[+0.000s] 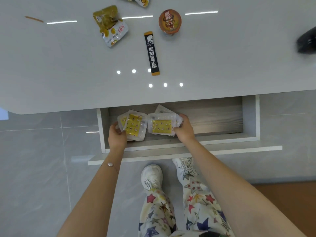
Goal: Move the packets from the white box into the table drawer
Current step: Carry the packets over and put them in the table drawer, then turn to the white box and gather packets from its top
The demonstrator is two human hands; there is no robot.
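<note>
Both arms reach over the front panel into the open drawer [222,120]. The left hand [118,136] has its fingers curled round the near corner of the left bundle of packets [134,124], clear pouches with yellow labels, at the drawer's left end. The right hand [185,130] pinches the right edge of the right bundle of packets [161,126], just beside the first, near the drawer's middle.

To do this step well, I would lower both bundles flat onto the drawer floor. I would square them against the left wall and let go only once they rest, so the slippery pouches do not fan out. The right half of the drawer has bare floor for later loads.

Hidden or unclear:
- How many pouches each hand holds, as they overlap.
- One pale packet [159,108] behind the right bundle, partly tucked under the tabletop [68,74].
- The white box, which is out of view.

Beyond the drawer lie a black stick sachet [152,53] and a sealed cup [169,22]. Their print is unreadable.
</note>
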